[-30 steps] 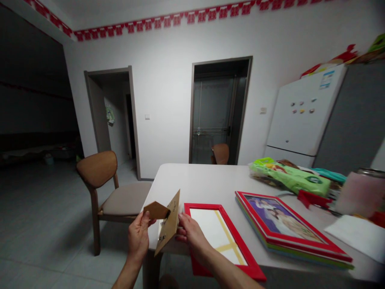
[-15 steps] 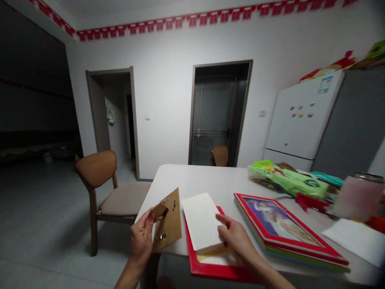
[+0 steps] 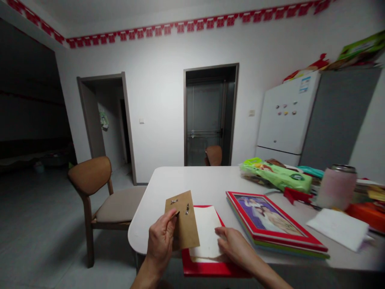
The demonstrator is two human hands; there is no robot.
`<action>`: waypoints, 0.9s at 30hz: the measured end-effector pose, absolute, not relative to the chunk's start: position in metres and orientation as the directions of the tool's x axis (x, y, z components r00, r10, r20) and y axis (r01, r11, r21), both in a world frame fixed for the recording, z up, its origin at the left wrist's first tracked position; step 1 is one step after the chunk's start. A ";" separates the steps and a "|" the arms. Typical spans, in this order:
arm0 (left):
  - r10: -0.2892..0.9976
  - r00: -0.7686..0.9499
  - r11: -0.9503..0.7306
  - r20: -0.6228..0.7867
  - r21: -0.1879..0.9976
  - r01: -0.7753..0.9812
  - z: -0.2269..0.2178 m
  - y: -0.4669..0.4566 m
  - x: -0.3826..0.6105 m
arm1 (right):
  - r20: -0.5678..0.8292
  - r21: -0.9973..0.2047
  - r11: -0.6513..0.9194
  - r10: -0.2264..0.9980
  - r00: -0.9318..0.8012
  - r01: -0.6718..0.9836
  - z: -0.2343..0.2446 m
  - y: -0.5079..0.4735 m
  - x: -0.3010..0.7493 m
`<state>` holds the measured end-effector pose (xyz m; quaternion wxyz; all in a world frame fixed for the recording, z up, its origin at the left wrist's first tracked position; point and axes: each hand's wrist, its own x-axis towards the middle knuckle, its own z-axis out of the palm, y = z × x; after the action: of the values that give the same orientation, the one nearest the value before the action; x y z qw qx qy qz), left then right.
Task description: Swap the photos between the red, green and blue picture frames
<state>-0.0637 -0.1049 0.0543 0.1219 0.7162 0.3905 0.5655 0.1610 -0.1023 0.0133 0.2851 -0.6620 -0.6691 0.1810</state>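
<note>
1. Because the table [image 3: 186,178] gives flat support, presumably, the frame [image 3: 210,269] lies at its near edge.
2. The right hand [image 3: 236,245] grips the card [image 3: 206,228] by its right edge, seemingly steadying it over the frame.
3. The left hand [image 3: 162,237] pinches the board [image 3: 186,228], tilted, left of the card, perhaps keeping them separate.
</note>
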 end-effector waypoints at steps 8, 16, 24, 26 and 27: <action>0.673 0.186 -0.714 0.715 0.564 0.416 0.055 -0.106 -0.039 | 0.111 -0.573 0.067 0.994 -0.004 0.817 0.023 -0.112 0.163; 0.642 0.325 -0.743 0.695 0.460 0.486 0.055 -0.109 -0.010 | 0.114 -0.307 -0.004 0.993 0.041 0.952 0.021 -0.118 0.173; 0.748 0.382 -0.653 0.543 0.503 0.566 0.049 -0.113 0.034 | 0.316 -0.651 0.253 0.948 -0.047 0.715 0.026 -0.124 0.182; 0.773 0.391 -0.631 0.499 0.542 0.555 0.049 -0.116 0.040 | 0.371 -0.701 0.330 0.926 -0.072 0.632 0.022 -0.121 0.176; 0.775 0.411 -0.632 0.481 0.557 0.539 0.049 -0.119 0.041 | 0.381 -0.733 0.344 0.922 -0.065 0.586 0.019 -0.118 0.173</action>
<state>0.0411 -0.1186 0.0493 0.1600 0.8246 0.3981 0.3687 0.1732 -0.1180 0.0190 0.4232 -0.5372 -0.7021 0.1984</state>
